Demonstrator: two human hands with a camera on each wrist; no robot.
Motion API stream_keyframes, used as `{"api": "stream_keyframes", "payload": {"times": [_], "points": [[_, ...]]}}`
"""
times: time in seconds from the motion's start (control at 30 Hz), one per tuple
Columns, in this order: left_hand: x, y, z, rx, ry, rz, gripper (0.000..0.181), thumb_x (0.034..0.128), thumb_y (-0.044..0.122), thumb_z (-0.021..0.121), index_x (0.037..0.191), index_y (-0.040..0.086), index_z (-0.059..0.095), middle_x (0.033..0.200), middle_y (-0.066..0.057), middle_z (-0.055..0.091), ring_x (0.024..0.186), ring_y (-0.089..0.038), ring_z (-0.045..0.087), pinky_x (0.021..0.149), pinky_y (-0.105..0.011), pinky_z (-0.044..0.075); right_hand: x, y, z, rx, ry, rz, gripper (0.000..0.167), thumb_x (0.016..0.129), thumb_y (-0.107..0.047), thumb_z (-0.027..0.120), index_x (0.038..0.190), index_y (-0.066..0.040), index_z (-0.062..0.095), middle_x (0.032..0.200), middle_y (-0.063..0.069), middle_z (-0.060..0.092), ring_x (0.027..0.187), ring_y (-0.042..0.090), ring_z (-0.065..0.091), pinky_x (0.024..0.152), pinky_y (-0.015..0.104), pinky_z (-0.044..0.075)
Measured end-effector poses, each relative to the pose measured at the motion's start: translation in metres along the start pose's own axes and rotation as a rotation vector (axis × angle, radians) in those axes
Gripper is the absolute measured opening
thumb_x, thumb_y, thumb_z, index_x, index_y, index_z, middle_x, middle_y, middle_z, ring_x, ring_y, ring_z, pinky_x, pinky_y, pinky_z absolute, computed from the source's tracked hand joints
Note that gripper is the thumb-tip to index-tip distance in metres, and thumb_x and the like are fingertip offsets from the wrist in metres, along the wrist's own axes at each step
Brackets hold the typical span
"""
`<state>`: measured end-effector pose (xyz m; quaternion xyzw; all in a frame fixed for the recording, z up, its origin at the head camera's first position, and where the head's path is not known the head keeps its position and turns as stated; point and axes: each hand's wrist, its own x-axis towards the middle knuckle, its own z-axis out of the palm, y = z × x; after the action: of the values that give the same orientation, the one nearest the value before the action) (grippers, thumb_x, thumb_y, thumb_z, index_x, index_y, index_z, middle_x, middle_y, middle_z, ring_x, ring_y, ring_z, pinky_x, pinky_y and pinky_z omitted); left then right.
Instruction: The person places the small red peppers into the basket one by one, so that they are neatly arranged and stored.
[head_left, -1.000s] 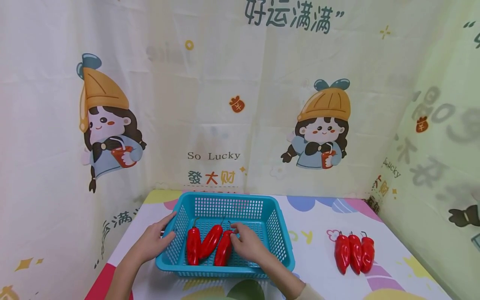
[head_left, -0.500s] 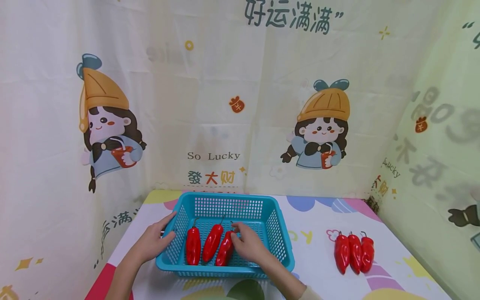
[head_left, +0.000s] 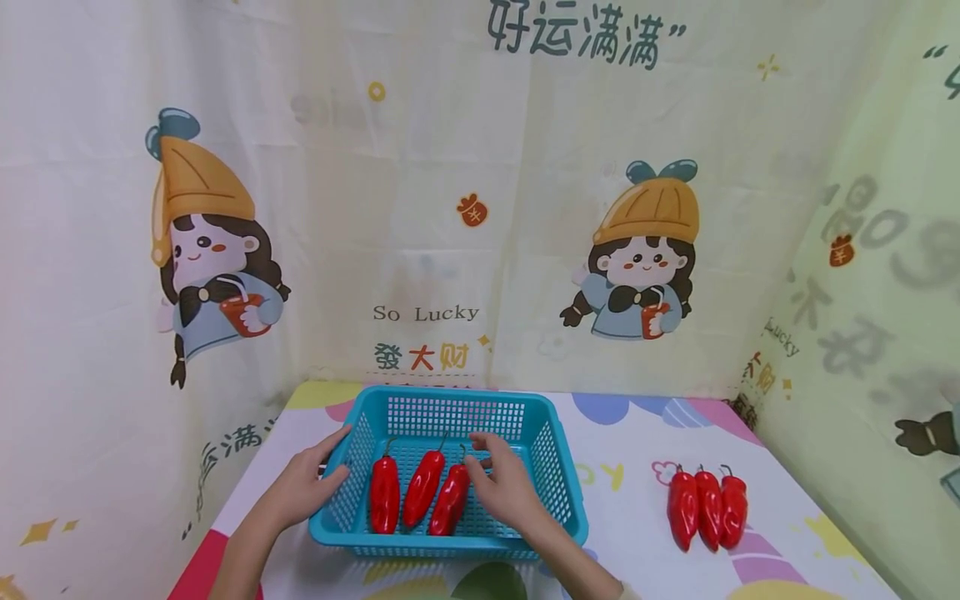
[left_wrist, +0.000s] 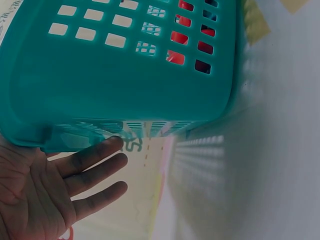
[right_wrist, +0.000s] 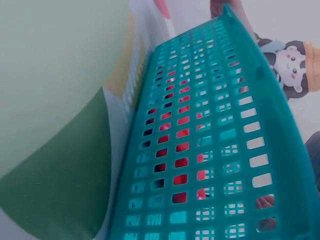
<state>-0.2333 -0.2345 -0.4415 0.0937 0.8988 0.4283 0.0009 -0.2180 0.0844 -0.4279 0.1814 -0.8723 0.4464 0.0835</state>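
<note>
A blue-green plastic basket [head_left: 450,546] stands on the table, with three red peppers [head_left: 386,496] lying side by side in its left half. My right hand [head_left: 510,492] hovers over the inside of the basket, just right of the rightmost pepper [head_left: 449,502]. Its fingers are relaxed and bent a little, and nothing is held. At the basket's left rim rests my left hand [head_left: 307,483]; in the left wrist view the fingers [left_wrist: 95,172] reach out nearly straight along the outside. Through the basket holes the right wrist view shows red pepper patches; the right hand is mostly hidden there.
Three more red peppers [head_left: 708,508] lie close together on the table, right of the basket. A patterned cloth [head_left: 615,500] covers the tabletop. Printed curtains [head_left: 525,275] hang behind the table and on both sides.
The middle pepper has shifted, leaving gaps between the three in the basket. My right hand has come off the rightmost pepper and moved slightly right. My left hand stays at the rim.
</note>
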Motion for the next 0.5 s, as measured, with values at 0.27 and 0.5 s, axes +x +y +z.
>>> {"api": "stream_keyframes", "payload": {"times": [0.27, 0.5], "points": [[-0.001, -0.001, 0.001, -0.007, 0.001, -0.007, 0.071, 0.0930, 0.014, 0.066, 0.157, 0.003, 0.037, 0.144, -0.028, 0.054, 0.114, -0.038, 0.064, 0.077, -0.043, 0.064, -0.008, -0.006, -0.011, 0.003, 0.026, 0.027, 0.042, 0.103, -0.028, 0.060, 0.141, -0.011, 0.054, 0.131, 0.010, 0.062, 0.104, 0.023, 0.069, 0.082, 0.033, 0.062], [-0.002, 0.000, 0.001, -0.012, 0.008, -0.013, 0.072, 0.0920, 0.014, 0.067, 0.157, 0.003, 0.038, 0.144, -0.027, 0.054, 0.113, -0.038, 0.064, 0.075, -0.042, 0.064, -0.013, -0.009, -0.021, 0.034, 0.044, 0.013, 0.043, 0.103, -0.027, 0.060, 0.142, -0.010, 0.052, 0.133, 0.012, 0.061, 0.106, 0.024, 0.067, 0.080, 0.025, 0.060]]}}
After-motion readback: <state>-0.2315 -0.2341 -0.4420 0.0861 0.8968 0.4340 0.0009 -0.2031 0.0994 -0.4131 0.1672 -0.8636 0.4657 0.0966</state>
